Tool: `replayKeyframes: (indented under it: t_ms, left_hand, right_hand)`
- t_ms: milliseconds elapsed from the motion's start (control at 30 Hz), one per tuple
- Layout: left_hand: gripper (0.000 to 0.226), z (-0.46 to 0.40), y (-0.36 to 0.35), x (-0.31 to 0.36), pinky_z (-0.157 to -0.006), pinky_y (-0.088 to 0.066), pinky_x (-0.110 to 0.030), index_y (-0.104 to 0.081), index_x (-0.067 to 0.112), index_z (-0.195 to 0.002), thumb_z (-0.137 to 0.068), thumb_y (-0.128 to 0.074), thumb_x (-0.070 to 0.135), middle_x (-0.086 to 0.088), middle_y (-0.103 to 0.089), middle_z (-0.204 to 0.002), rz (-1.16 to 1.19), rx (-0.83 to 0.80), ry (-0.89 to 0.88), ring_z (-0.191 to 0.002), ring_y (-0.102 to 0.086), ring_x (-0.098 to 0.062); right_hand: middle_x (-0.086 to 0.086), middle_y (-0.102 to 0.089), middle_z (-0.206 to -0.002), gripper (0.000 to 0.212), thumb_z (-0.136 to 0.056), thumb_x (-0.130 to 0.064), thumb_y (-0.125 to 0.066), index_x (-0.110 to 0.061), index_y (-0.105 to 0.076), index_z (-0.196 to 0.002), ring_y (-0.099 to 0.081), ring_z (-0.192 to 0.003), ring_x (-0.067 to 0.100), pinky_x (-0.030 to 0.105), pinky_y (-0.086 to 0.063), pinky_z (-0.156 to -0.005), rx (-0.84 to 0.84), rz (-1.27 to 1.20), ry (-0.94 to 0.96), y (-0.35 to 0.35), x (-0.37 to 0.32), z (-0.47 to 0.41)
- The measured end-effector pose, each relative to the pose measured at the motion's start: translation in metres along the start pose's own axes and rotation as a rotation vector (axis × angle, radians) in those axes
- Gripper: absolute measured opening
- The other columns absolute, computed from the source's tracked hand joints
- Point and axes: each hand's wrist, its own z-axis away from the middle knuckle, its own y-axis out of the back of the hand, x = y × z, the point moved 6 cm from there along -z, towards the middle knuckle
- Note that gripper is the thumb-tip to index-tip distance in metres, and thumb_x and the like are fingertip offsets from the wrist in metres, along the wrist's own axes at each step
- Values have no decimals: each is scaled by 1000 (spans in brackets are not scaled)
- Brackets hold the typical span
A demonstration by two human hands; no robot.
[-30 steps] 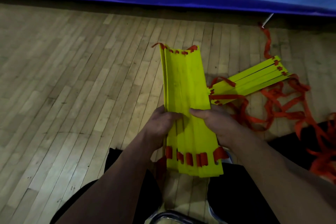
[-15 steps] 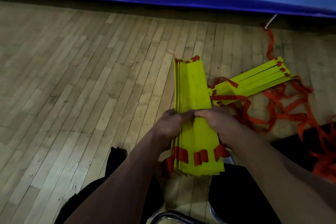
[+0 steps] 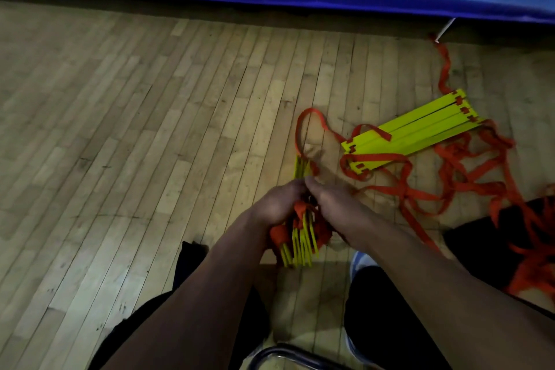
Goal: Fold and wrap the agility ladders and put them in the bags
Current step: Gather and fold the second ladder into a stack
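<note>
Rung stack (image 3: 300, 237): stiff light slats, floppy straps; left hand (image 3: 277, 204) and right hand (image 3: 333, 204) both clench its middle, best hold

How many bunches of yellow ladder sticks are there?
2. One stack of yellow plastic rungs is gripped edge-on between both hands; another flat bundle of yellow rungs lies on the wooden floor to the right among orange straps.

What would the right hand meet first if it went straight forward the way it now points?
Probably the orange strap loop beyond the held rung bundle that the right hand grips; depth is unclear.
</note>
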Motion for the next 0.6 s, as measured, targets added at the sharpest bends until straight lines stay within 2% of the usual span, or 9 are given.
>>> replayKeyframes:
  t_ms: [33, 100, 167, 233, 267, 333, 400, 467, 600]
  left_hand:
    - [50, -1, 2, -5, -91, -53, -46, -49, -2, -139, -105, -40, 33, -34, -54, -134, 12, 7, 22, -120, -56, -47]
    - [55, 3, 2, -4, -76, -54, -36, -46, 0, -142, -103, -37, 38, -28, -52, -139, 186, -36, 92, -116, -59, -44]
    - [50, 3, 14, 1, -76, -49, -36, -38, 9, -147, -106, -30, 38, -13, -47, -144, 392, -7, 116, -124, -53, -37]
    - [54, 1, 32, 2, -72, -49, -39, -33, 8, -151, -106, -29, 38, -15, -36, -154, 557, 67, 90, -131, -47, -37]
    - [56, 1, 36, 3, -73, -50, -39, -38, 2, -145, -105, -28, 39, -20, -40, -148, 566, 63, 57, -123, -52, -37]
    - [49, 6, 38, -1, -76, -49, -39, -56, -4, -120, -102, -31, 35, -26, -58, -112, 594, 30, 65, -93, -60, -31]
    - [36, 9, 36, 3, -73, -52, -35, -64, 0, -104, -98, -38, 24, -19, -63, -91, 588, 1, -2, -79, -62, -27]
    - [32, 10, 35, 8, -70, -55, -34, -63, 3, -115, -96, -43, 20, -17, -65, -95, 556, -19, -83, -80, -66, -26]
    - [38, 7, 48, 10, -71, -60, -38, -59, 13, -131, -97, -46, 2, -24, -63, -122, 496, -13, -209, -99, -67, -36]
  right_hand:
    - [5, -70, -118, 50, -101, -53, -40, -17, -61, -130, -67, -106, 22, 40, -53, -96, -8, 31, -7, 2, 2, -1]
    - [3, -69, -118, 51, -96, -60, -44, -23, -64, -125, -66, -106, 24, 45, -51, -98, -22, 51, -1, 5, 0, 0]
    - [1, -69, -115, 54, -89, -70, -45, -33, -65, -122, -66, -103, 24, 45, -52, -93, -61, -21, 63, 8, -9, 1]
    - [-2, -68, -117, 58, -77, -78, -49, -42, -66, -120, -65, -103, 22, 41, -53, -85, -128, -78, 161, 7, -21, 6]
    - [-3, -68, -118, 59, -73, -80, -55, -45, -65, -119, -65, -103, 20, 40, -53, -82, -158, -65, 219, 7, -25, 6]
    - [-5, -69, -106, 40, -80, -62, -66, -46, -67, -117, -62, -82, 13, 32, -49, -66, -209, -30, 318, 6, -31, 10]
    - [-13, -65, -77, 20, -92, -37, -65, -43, -69, -111, -48, -56, 6, 24, -36, -49, -215, -22, 376, 7, -35, 12]
    - [-19, -61, -66, 21, -95, -24, -63, -38, -68, -110, -46, -46, -1, 16, -34, -44, -175, -9, 411, 12, -38, 13]
    - [-22, -62, -60, 20, -98, -9, -58, -27, -67, -102, -55, -47, -8, 6, -37, -43, -52, -15, 476, 24, -45, 13]
